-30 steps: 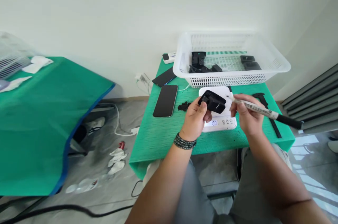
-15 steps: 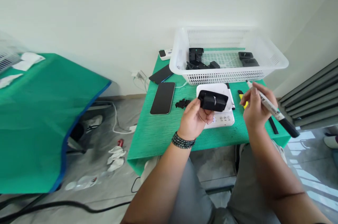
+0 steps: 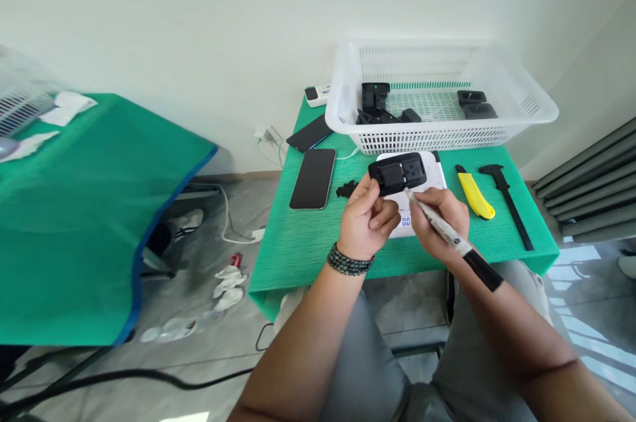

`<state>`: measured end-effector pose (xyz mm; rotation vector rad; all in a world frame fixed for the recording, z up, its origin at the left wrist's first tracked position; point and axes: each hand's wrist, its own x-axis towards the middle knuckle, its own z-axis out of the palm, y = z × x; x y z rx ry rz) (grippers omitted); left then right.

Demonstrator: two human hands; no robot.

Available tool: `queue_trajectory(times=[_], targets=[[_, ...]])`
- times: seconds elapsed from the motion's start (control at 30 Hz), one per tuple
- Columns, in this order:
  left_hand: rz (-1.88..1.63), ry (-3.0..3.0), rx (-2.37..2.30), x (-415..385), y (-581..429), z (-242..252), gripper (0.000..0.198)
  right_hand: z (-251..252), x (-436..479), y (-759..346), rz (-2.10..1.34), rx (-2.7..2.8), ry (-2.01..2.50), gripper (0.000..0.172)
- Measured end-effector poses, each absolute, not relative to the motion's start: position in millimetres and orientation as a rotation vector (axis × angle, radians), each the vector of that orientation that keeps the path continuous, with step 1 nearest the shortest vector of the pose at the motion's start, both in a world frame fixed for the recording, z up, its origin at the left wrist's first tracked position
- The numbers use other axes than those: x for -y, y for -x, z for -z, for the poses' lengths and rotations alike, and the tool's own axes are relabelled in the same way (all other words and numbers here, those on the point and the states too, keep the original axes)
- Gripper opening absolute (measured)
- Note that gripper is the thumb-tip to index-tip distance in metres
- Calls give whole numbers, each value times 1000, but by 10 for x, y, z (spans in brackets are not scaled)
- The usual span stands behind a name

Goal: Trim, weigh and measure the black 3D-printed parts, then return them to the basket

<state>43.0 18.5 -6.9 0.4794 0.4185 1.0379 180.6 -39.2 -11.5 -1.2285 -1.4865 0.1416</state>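
Between the thumb and fingers of my left hand [image 3: 366, 218] is a black plastic part [image 3: 397, 173], long with rounded ends and recesses on the face turned up. It is held above a white digital scale [image 3: 434, 173], whose display is partly covered. My right hand [image 3: 442, 218] grips a white marker [image 3: 444, 230] like a pen, its black end pointing back toward my forearm. The marker's tip is at the lower edge of the black part; whether it touches I cannot tell. A small crumpled black piece [image 3: 346, 189] lies left of my left hand.
Behind the scale stands a white plastic basket [image 3: 432, 140] with several black parts. A yellow utility knife [image 3: 476, 193] and black caliper [image 3: 507, 203] lie on the right. Two phones, one a dark phone [image 3: 314, 178], lie left. Another green-covered table [image 3: 74, 223] stands farther left.
My right hand has brought the marker leftward to the black part, uncovering the knife and caliper. My left hand has turned the part, so its recessed face shows.
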Motion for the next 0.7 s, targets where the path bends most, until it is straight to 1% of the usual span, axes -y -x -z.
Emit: queue_trajectory(times=[0.1,0.17,0.27,0.37,0.53,0.7], targets=[[-1035,-480,-416,-220,-380,78,18,-34,400,-1882,-377,1665,1334,23],[-1041,-442,-428,-255,-335,69,22,-127,432,-1936,-461,1682,1335,27],[-1022,-364,-458,-287,-289,36,27,-176,468,-1987,-339,1506,1267,21],[-992,-311,-475,-282,-288,-2,35,-117,451,-1991,-249,1311,1180,14],[-956,-289,-489,-263,-314,-19,52,-6,384,-1957,-326,1089,1034,14],[-911,-362,-462,-268,-326,9,53,-14,384,-1929,-436,1094,967,13]])
